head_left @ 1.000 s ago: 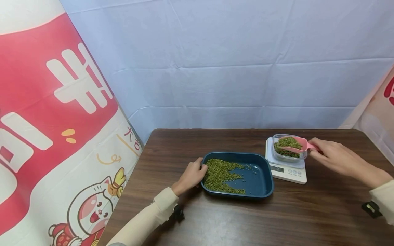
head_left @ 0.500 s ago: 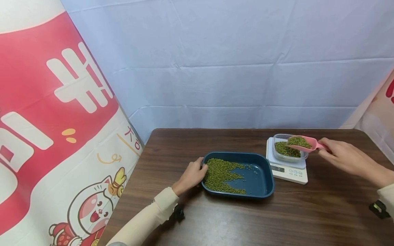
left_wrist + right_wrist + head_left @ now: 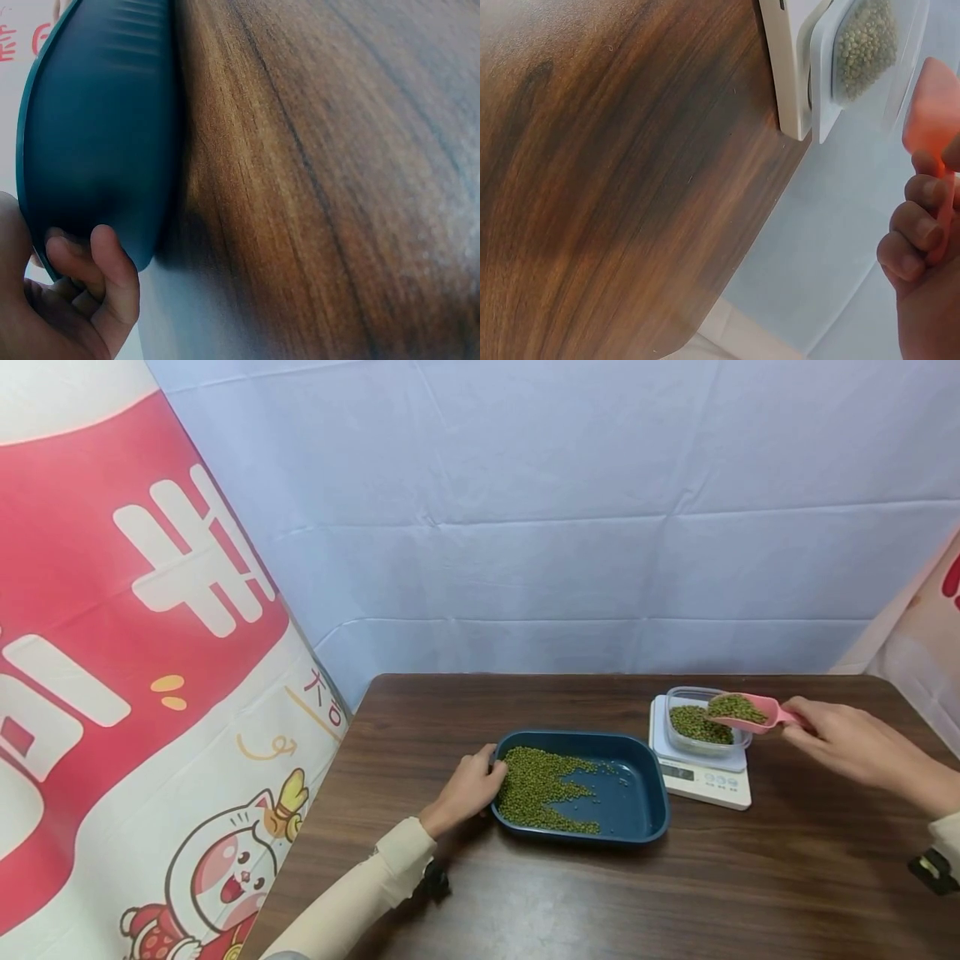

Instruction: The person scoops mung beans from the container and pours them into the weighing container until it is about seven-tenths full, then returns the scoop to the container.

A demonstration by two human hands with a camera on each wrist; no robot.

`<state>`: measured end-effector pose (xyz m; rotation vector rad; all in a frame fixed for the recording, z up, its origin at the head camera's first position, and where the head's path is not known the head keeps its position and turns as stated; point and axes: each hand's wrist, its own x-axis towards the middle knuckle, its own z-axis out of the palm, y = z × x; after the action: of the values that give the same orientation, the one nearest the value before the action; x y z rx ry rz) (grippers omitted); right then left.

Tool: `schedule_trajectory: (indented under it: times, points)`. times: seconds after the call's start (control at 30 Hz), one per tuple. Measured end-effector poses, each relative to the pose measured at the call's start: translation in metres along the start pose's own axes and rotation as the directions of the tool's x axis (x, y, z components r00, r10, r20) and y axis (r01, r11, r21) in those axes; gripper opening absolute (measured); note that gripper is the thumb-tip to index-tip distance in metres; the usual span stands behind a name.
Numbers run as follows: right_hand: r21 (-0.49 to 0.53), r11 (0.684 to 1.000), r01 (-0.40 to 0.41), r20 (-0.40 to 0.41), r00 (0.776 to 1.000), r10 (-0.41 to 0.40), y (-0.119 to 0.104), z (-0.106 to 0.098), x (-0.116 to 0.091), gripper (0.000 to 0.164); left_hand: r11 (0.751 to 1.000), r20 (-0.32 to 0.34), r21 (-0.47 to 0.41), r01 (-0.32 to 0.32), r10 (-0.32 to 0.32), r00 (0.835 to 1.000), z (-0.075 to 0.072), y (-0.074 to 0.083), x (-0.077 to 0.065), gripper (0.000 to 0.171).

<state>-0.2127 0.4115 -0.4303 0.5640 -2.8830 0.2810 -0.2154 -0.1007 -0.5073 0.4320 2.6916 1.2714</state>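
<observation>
Right hand (image 3: 836, 739) grips a pink scoop (image 3: 770, 708); left hand (image 3: 467, 783) pinches a blue tray (image 3: 626, 806).
The right arm stretches forward, fingers curled round the handle, the scoop's load of green beans (image 3: 735, 705) held above the right edge of a clear plastic container (image 3: 744, 742) on a kitchen scale (image 3: 731, 794). The left thumb sits at the tray's left rim, fingers bent against its outer wall, the tray on the tabletop (image 3: 540, 902).

Pink scoop (image 3: 768, 710) w/ green beans (image 3: 735, 707) hangs over R rim of part-full clear tub (image 3: 697, 747). Blue rect. tray (image 3: 630, 797) sits flat, more beans (image 3: 528, 789) mostly L end.
</observation>
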Motion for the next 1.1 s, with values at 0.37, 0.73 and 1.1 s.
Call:
schedule_trajectory:
  times: [0.37, 0.73, 1.1]
  points:
    - [-0.017, 1.0, -0.016, 0.013, 1.0, 0.017, -0.0003, -0.001, -0.0005, 0.025, 1.0, 0.001, -0.009, 0.008, -0.008, 1.0, 0.0004, 0.0005, -0.0007, 0.044]
    - [-0.022, 0.999, -0.033, 0.031, 0.999, 0.034, -0.0022, -0.0033, 0.0002, 0.026, 1.0, 0.007, -0.008, 0.012, -0.012, 1.0, -0.0002, 0.0004, -0.001, 0.045]
    - [-0.042, 0.999, -0.005, 0.001, 1.0, 0.005, -0.0052, -0.0069, 0.0012, 0.019, 1.0, -0.003, -0.003, 0.021, -0.021, 1.0, 0.0005, 0.0009, -0.0004, 0.045]
